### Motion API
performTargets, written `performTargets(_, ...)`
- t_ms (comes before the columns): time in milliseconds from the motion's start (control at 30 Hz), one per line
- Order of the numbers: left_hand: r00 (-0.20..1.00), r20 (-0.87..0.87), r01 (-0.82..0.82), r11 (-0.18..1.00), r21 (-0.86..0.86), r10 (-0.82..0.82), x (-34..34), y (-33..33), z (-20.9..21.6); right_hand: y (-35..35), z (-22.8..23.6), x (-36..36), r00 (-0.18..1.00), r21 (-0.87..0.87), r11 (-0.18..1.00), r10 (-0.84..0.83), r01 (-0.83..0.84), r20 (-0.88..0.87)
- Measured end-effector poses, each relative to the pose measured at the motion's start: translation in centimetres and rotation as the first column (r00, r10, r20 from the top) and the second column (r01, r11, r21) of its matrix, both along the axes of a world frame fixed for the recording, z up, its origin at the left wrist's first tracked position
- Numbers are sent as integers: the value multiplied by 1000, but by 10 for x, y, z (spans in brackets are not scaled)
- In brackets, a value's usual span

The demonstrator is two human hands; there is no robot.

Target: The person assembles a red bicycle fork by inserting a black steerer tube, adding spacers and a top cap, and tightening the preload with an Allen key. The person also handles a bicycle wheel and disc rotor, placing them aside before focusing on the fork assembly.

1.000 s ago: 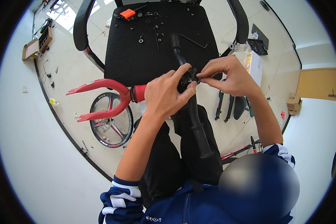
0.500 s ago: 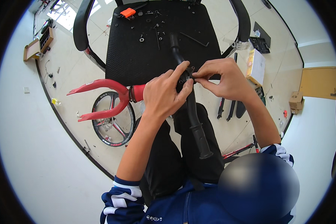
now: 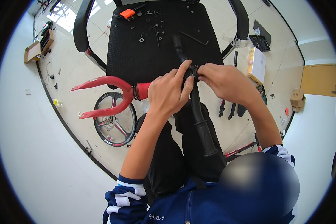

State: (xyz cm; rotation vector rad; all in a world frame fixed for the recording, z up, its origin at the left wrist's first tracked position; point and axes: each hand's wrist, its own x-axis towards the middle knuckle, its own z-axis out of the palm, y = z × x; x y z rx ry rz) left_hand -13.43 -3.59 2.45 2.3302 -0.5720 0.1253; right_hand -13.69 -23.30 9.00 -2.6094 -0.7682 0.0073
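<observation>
A black bicycle handlebar (image 3: pixel 199 108) with grips at both ends runs from over the chair seat down across my lap. At its middle sits a small black stem clamp (image 3: pixel 193 70). My left hand (image 3: pixel 165 91) is closed round the stem, thumb and forefinger on either side of the clamp. From under that hand a red bicycle fork (image 3: pixel 126 92) points left, its two legs apart. My right hand (image 3: pixel 226 83) has its fingertips pinched together at the clamp's right side. Whatever lies between those fingertips is hidden.
In front of me stands a black chair seat (image 3: pixel 134 52) bearing bolts, washers, an orange piece (image 3: pixel 127 14) and a hex key (image 3: pixel 194 37). A spoked wheel (image 3: pixel 115 125) rests on the floor at left. Fork legs (image 3: pixel 233 71) and a white box (image 3: pixel 257 65) lie at right.
The fork and handlebar have shifted slightly right with my left hand, and the bar's near end has swung right. My right fingers have curled in more and sit a little farther right.
</observation>
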Motion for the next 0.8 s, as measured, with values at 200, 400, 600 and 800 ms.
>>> performTargets(200,999,40,-33,999,-30,34,0,5,-3,1,-12,13,969,1,998,-58,60,-240)
performTargets(400,999,42,-18,998,-54,20,2,-1,0,-56,-81,115,904,94,903,-408,420,-126)
performTargets(600,999,8,-40,999,0,40,0,4,-1,-39,-130,167,919,-56,928,-374,369,-129)
performTargets(800,997,60,-47,997,-57,50,1,3,-2,-30,-137,183,926,-81,931,-363,356,-104)
